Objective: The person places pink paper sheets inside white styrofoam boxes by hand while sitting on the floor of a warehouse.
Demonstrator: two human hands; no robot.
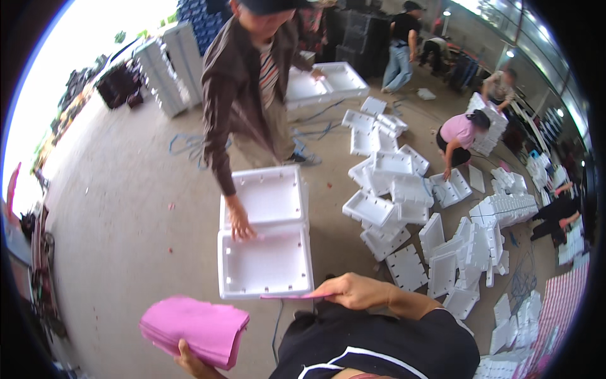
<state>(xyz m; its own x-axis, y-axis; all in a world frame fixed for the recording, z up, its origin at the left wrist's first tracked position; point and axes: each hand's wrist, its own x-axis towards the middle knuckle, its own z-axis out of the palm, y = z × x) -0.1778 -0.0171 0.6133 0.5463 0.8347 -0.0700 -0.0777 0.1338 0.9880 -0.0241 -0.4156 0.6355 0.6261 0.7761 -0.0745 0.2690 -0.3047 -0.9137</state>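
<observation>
My left hand [190, 361] grips a thick folded stack of pink sheets [197, 325], its thumb lying over the lower edge. My right hand [356, 292] pinches a thin pink sheet [287, 297], seen edge-on along the near rim of a white foam box [265, 266]. This shallow open box has small dark notches or holes around its inside. A second white foam box [268, 194] adjoins its far side. A co-worker's hand [238, 218] reaches down where the two boxes meet.
The co-worker, in a brown jacket [221, 82], stands across from me beside another pair of white boxes [341, 81]. Many loose foam boxes [391, 189] lie heaped to the right. A person in pink [459, 131] crouches there. Blue cord [186, 145] lies on the concrete floor [120, 221].
</observation>
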